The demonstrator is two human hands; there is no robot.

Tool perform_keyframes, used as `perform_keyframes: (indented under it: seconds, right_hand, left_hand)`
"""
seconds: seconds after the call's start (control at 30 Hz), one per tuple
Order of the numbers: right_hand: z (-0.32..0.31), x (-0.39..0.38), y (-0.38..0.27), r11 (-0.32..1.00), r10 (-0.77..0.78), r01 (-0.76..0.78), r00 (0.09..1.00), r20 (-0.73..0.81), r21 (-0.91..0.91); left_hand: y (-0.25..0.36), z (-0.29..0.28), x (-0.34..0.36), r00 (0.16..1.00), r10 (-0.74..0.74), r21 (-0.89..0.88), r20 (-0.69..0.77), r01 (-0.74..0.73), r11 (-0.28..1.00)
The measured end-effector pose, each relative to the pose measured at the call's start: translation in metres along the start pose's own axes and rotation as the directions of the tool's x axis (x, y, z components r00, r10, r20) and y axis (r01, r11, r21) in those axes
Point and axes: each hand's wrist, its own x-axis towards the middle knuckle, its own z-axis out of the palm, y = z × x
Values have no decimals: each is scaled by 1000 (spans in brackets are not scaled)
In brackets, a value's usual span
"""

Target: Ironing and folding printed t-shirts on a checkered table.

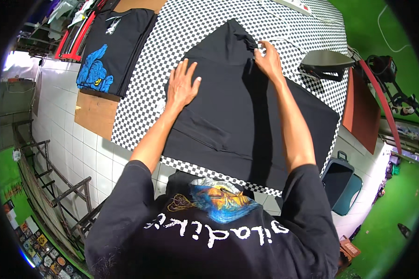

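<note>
Head camera view, looking down: a black fabric garment with a pointed, hood-like top lies spread across a table covering printed in small black-and-white checks, directly in front of the person. Soft creases cross its lower left part, and a long dark shadow runs down its right half. Near the peak, on the right, the fabric is bunched.

The person's left hand rests flat on the garment's left side, fingers spread wide. The right hand is at the bunched upper right edge, fingers bent and thumb close to them; whether they grip the cloth cannot be told.

Right of that hand, on the checked covering, sits a dark clothes iron. At the far edge is a white power strip. To the left, folded black T-shirts with a bright blue print lie stacked on a brown wooden board. Beyond the table's left side, white square floor tiles show. The person wears a black short-sleeved shirt with a colourful print.
</note>
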Motion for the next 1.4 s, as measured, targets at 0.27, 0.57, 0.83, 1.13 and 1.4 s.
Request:
perform_keyframes:
  seconds: [0.27,0.57,0.83,1.13,1.4]
  right_hand:
    - [45,63,-31,899,194,-121,972,135,-420]
    - [-14,-117,-153,841,-536,513,743,400,174]
    - [-113,-223,-22,977,117,-148,975,191,155]
    - [-196,-254,135,969,244,-247,966,-83,-21]
    - [-231,-216,226,934,210,-236,970,-124,-267]
  left_hand:
    - [-9,-4,-2,996,-79,-217,31,84,972]
    - [-47,-8,13,909,-412,-869,65,255,425]
    - [-2,-29,15,931,-356,-281,84,364,888]
    - [-15,-1,40,867,-457,-109,199,483,869]
    - [-8,5,49,834,-534,-43,139,544,838]
